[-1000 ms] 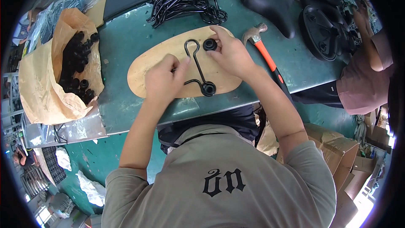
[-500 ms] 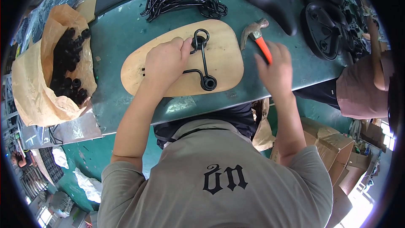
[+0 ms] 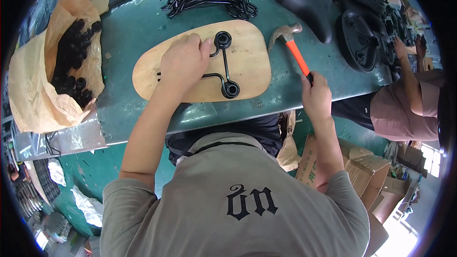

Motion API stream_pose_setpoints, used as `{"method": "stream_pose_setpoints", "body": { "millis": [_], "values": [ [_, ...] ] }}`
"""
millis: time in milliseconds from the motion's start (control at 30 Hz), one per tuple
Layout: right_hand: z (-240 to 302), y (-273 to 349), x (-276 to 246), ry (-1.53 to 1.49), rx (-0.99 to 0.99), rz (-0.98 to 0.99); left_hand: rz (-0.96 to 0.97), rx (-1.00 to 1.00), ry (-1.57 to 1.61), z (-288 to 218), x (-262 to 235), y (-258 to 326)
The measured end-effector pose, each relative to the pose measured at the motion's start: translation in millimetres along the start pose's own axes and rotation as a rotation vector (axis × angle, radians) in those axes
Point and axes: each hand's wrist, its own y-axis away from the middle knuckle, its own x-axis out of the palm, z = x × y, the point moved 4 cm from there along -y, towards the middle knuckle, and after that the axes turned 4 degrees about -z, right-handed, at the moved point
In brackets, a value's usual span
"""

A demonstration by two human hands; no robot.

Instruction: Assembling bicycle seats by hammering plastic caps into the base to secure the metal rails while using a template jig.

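Spanning the middle, the green worktop [image 3: 143, 24] carries a smooth oval wooden board [image 3: 247, 62] near its front edge. Left hand [image 3: 183, 62] lies curled, knuckles up, pressing a bent black wire frame [image 3: 223, 66] onto the board. Right hand [image 3: 316, 97], at the front edge, is clenched round the orange-handled hammer [image 3: 290, 43], head raised beside the board

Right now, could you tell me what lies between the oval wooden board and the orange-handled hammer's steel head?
Nothing: in the head view only bare green tabletop separates the oval wooden board from the orange-handled hammer's steel head.
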Motion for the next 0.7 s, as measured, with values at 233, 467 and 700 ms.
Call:
{"method": "stream_pose_setpoints", "body": {
  "millis": [233, 467, 700],
  "values": [
    [80.6, -2.4, -46.8, -0.842, 0.456, 0.428, -0.419, -0.022, -0.024, 36.6, 18.3, -4.4],
    [127.9, -2.1, -18.9, -0.661, 0.034, 0.414, -0.373, -0.034, 0.012, 38.7, 25.7, -10.7],
    [145.3, -29.6, -52.3, -0.821, 0.286, 0.594, -0.326, -0.096, -0.047, 42.9, 26.7, -6.2]
  ]
}}
